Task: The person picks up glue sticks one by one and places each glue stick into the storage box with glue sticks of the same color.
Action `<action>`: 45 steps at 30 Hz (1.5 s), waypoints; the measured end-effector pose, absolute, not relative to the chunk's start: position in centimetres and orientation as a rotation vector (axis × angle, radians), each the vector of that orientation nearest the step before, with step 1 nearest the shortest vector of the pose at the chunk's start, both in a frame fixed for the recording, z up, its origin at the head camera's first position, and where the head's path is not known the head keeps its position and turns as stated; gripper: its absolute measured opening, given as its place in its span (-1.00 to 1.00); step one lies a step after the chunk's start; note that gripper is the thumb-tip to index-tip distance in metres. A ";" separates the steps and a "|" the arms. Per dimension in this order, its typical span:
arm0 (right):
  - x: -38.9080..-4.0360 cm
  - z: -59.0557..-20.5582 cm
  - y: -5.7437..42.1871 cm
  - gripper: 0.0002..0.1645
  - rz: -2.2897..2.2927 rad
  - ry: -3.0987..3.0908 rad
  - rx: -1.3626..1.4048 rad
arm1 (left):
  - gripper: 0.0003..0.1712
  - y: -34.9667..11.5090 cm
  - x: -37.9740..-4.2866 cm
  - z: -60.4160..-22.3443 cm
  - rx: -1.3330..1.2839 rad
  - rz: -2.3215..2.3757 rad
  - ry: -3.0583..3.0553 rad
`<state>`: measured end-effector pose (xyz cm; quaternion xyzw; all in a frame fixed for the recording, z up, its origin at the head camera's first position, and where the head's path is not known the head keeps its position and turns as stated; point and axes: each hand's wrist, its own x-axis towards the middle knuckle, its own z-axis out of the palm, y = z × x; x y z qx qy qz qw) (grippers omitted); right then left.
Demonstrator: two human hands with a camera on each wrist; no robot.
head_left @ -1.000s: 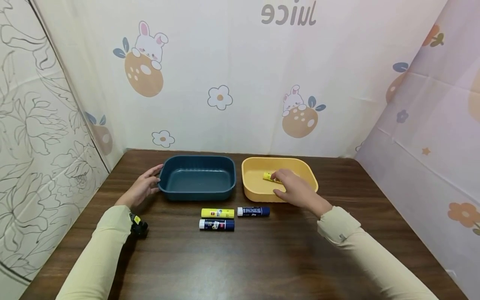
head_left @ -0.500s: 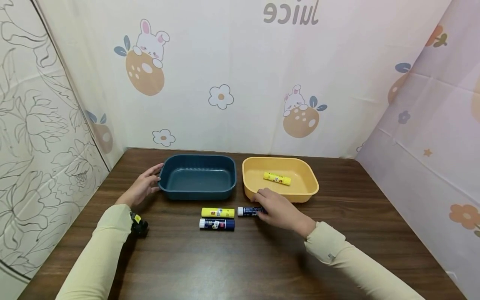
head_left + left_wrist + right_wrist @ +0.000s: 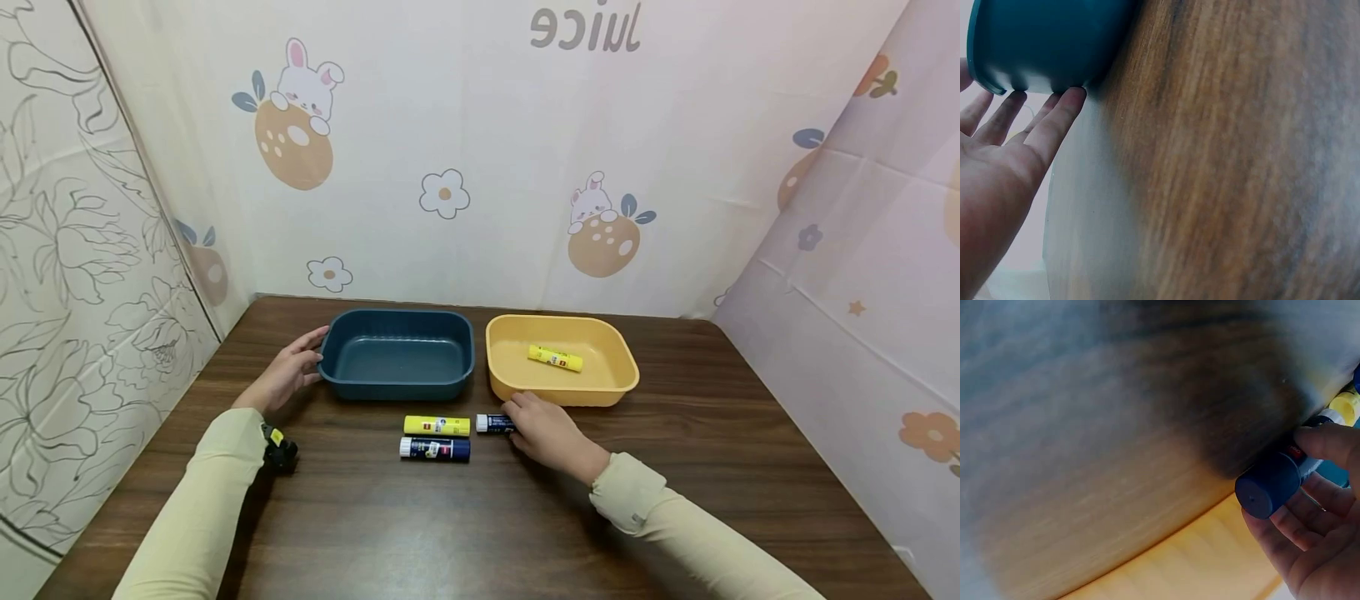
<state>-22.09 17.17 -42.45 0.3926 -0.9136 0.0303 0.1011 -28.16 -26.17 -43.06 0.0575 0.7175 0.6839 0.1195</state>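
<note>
My right hand point(image 3: 551, 435) grips a navy glue stick point(image 3: 492, 423) with a white end, just in front of the yellow tray point(image 3: 562, 397). In the right wrist view the thumb lies on one side of that navy glue stick point(image 3: 1269, 486) and the fingers on the other. At the dark teal tray point(image 3: 397, 390), my left hand point(image 3: 285, 377) touches the left side with extended fingertips, plain in the left wrist view on the teal wall point(image 3: 1054, 47). A yellow glue stick point(image 3: 555, 358) lies inside the yellow tray.
Left of the gripped stick, a yellow glue stick point(image 3: 437, 426) and another navy glue stick point(image 3: 435, 450) lie side by side on the brown wooden table point(image 3: 360, 525). Patterned cloth point(image 3: 450, 125) stands behind the trays. A small black device point(image 3: 281, 451) sits by the left wrist.
My right hand has moved from over the yellow tray down and left to the navy glue stick and taken hold of it. The left hand stays at the teal tray.
</note>
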 end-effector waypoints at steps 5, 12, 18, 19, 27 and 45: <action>-22.3 -42.8 17.1 -0.72 0.093 -2.693 1.153 | -0.31 -26.2 -28.2 -43.1 0.175 1.990 2.101; -22.3 -42.6 17.1 -0.70 0.103 -2.702 1.145 | -0.31 -26.2 -28.2 -43.2 0.181 1.996 2.095; -21.9 -41.0 16.9 -0.68 0.121 -2.704 1.149 | -0.30 -26.2 -28.3 -43.1 0.175 2.010 2.076; -21.8 -40.7 16.9 -0.68 0.115 -2.701 1.146 | -0.31 -26.2 -28.3 -43.0 0.177 2.009 2.074; -22.3 -37.4 16.5 -0.68 0.142 -2.671 1.097 | -0.31 -26.2 -28.5 -42.9 0.176 1.994 2.074; -26.4 -32.7 10.4 -0.71 0.069 -2.714 1.067 | -0.31 -26.2 -28.3 -43.0 0.191 1.977 2.055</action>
